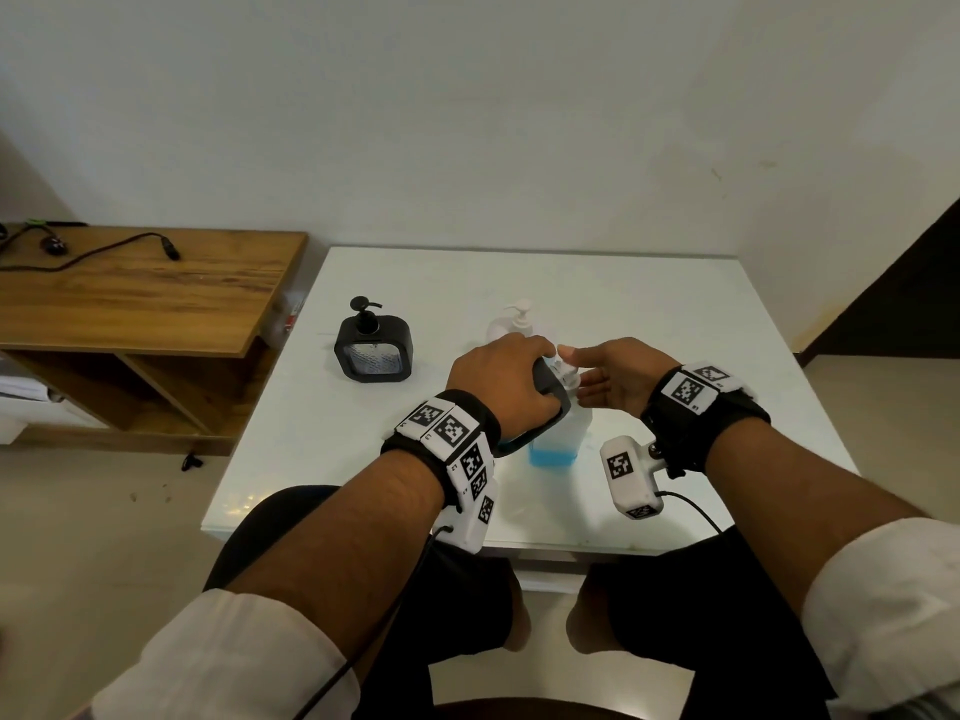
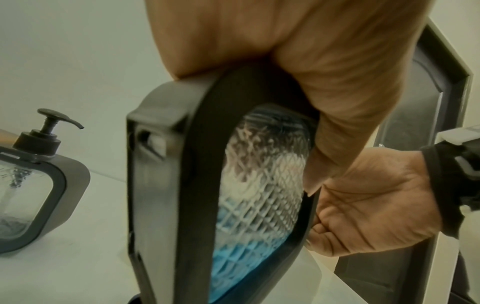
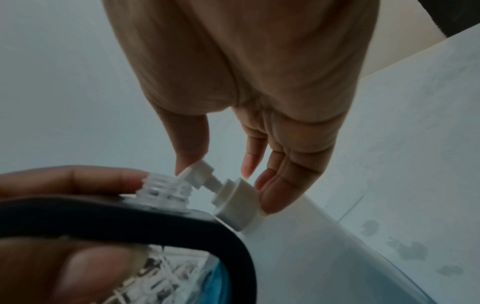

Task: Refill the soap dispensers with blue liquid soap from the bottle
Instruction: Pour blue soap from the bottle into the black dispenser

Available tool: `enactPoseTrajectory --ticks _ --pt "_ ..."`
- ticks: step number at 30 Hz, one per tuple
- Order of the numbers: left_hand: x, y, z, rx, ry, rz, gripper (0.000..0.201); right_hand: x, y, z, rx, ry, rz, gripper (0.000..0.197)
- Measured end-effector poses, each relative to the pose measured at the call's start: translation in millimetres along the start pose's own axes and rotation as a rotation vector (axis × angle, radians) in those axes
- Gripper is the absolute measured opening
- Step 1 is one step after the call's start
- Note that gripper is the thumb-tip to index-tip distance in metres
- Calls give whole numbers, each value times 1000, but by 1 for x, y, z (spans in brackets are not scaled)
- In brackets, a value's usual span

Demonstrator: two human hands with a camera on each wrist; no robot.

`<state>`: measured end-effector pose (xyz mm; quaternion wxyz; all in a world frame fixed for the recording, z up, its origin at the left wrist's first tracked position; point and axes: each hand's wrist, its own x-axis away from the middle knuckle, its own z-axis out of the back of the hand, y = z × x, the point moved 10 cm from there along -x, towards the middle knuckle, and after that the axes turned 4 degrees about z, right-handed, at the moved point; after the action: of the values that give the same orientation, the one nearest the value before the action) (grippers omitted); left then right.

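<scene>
1. A low white glossy rectangular table (image 1: 675, 314) stands against the pale wall, with a brown wooden side table (image 1: 140, 288) to its left carrying a black cable (image 1: 104, 252).
2. A clear plastic refill bottle with blue liquid soap at its bottom (image 1: 558, 439) stands upright near the table's front edge; its white pump cap (image 3: 233, 195) is on.
3. The left hand (image 1: 501, 381) grips a black-framed square dispenser with a clear diamond-textured window (image 2: 257, 195), fingers and thumb clamped round its upper frame. It is tilted, just left of the refill bottle, with some blue soap inside. Its clear threaded neck (image 3: 166, 187) is uncapped.
4. The right hand (image 1: 618, 379) is at the refill bottle's pump, fingers loosely apart; the thumb tip touches the pump head and a fingertip touches the cap collar.
5. A second black-framed square dispenser with a black pump (image 1: 373, 345) stands upright, well to the left.
6. A white pump bottle (image 1: 511, 322) stands behind the hands.
</scene>
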<state>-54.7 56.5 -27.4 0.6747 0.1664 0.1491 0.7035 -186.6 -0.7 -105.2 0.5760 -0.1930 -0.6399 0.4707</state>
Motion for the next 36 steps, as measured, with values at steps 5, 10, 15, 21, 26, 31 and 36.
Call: enactPoseTrajectory --ticks 5,10,15,21,26,31,36 --pt "1 -1 1 10 0 7 52 4 1 -2 -12 -16 4 29" --pt "1 2 1 -1 1 -7 51 7 -2 -3 -26 -55 29 30" --pt "1 1 2 1 0 0 50 2 -4 -4 25 -15 24 26" --pt "3 3 1 -13 2 -6 53 5 0 -4 5 -38 19 32" --pt "3 6 2 -17 -3 -17 52 5 -4 -5 -18 -33 -1 26" --pt "2 6 3 -8 -4 -12 51 0 -3 -1 -3 22 6 26" --pt "3 5 3 -10 4 -8 54 3 -1 -4 -20 -37 1 38"
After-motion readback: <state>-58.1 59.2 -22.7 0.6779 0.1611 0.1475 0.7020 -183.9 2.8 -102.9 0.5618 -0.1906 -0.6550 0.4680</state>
